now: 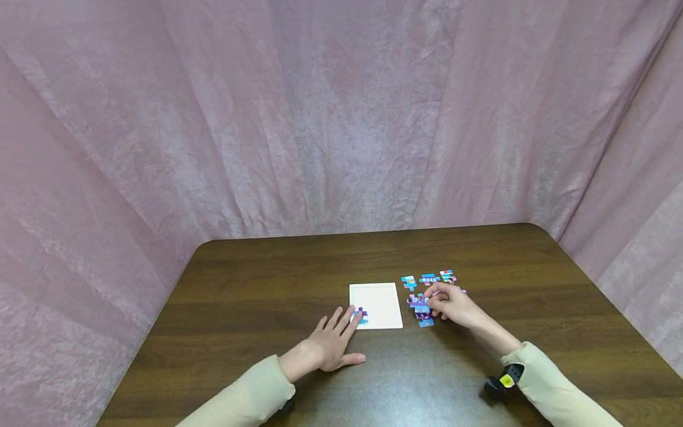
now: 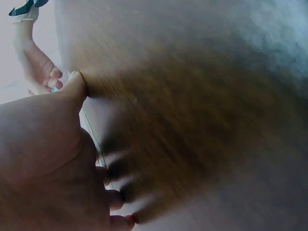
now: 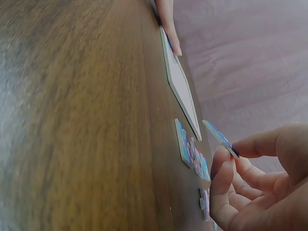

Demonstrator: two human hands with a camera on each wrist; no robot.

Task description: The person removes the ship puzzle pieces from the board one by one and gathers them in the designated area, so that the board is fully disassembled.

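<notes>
A square white puzzle tray lies on the table with one jigsaw piece in its near left corner. My left hand rests beside that corner with fingers straight and spread, the fingertips on the tray's edge and over that piece. To the right of the tray, my right hand pinches a blue and purple jigsaw piece between thumb and fingers. In the right wrist view this held piece is tilted above the table. Loose pieces lie beneath it, partly covered by the hand in the head view.
Beyond the right hand, several more colourful jigsaw pieces lie on the brown wooden table. A pink curtain hangs behind the table's far edge and along its sides. A black wrist device sits on the right sleeve.
</notes>
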